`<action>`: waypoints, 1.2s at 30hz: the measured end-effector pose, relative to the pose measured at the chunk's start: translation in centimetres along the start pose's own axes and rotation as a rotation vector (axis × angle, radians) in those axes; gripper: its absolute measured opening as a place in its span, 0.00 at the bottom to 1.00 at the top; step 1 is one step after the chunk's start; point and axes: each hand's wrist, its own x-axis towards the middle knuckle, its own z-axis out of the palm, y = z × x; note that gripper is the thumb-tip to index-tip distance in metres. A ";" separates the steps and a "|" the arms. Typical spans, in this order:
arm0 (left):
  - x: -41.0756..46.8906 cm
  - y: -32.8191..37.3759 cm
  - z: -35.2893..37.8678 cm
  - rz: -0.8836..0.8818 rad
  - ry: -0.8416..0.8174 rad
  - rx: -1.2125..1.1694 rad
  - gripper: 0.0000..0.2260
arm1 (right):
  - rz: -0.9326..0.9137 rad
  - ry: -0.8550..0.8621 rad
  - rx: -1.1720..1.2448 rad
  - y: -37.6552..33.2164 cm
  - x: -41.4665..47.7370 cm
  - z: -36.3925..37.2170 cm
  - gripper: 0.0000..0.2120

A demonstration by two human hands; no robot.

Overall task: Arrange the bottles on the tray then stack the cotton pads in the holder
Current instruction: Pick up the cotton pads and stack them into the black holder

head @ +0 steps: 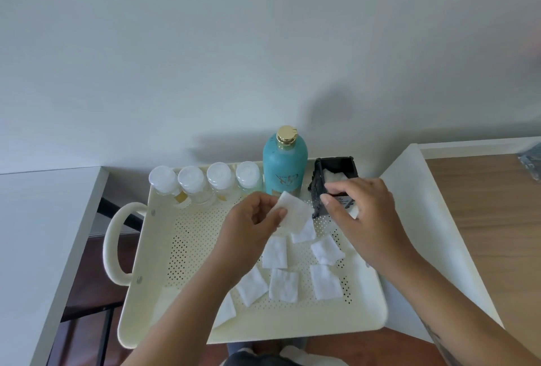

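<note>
A cream perforated tray (205, 321) holds several small clear bottles with white caps (191, 182) in a row along its back edge, with a tall teal bottle (284, 165) with a gold cap to their right. A black holder (336, 174) stands at the back right with white pads inside. My left hand (251, 225) pinches a square cotton pad (295, 212) just left of the holder. My right hand (361, 213) grips the holder's front wall. Several loose cotton pads (282, 285) lie on the tray floor.
The tray has a loop handle (112, 244) on its left and rests across a gap between a white table (35, 234) on the left and a white surface (409, 190) on the right. A wooden top (491, 219) lies at far right. A wall rises behind.
</note>
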 end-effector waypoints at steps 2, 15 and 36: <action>0.4 1.0 0.5 0.044 -0.044 0.028 0.01 | 0.095 -0.104 0.189 -0.6 -0.3 -0.3 0.11; 1.4 0.8 1.5 0.039 -0.124 0.031 0.06 | 0.245 -0.199 0.347 0.5 0.4 -0.5 0.04; -0.6 -10.2 1.4 -0.073 0.040 0.689 0.16 | -0.066 0.188 -0.344 2.9 3.3 1.0 0.04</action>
